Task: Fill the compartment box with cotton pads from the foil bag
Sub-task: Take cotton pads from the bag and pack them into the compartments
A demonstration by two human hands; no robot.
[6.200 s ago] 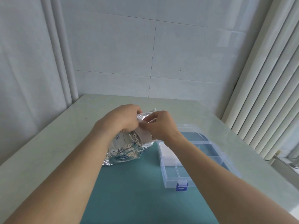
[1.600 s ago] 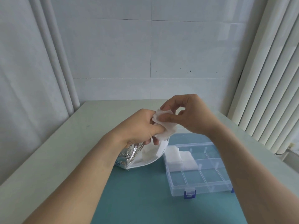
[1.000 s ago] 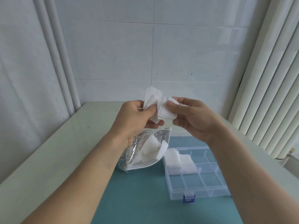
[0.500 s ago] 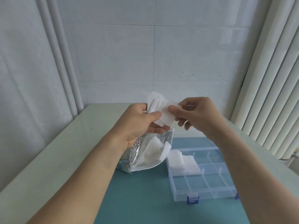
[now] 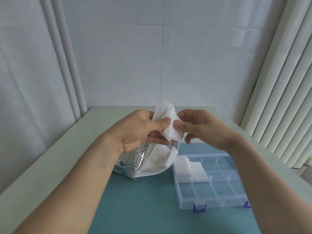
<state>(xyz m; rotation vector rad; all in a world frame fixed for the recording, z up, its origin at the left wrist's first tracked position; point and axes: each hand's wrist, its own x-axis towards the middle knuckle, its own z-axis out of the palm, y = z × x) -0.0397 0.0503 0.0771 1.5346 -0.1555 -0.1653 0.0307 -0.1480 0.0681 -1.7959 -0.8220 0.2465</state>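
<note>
One foil bag [image 5: 135, 159] on teal mat [image 5: 152, 208], mouth open, pads inside. Left hand [image 5: 140, 130] and right hand [image 5: 200, 127], two in all, each pinching one small stack of cotton pads [image 5: 166, 122] above bag. One compartment box [image 5: 211, 184] right; pads in its left compartments, number unclear; two blue latches [image 5: 199, 207].

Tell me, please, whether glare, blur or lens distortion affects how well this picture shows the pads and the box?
Head view: soft, even daylight, no hard shadows; the foil bag glints; wide-angle bending bows the blinds; the pads between both hands and the compartment box stay sharp.
</note>
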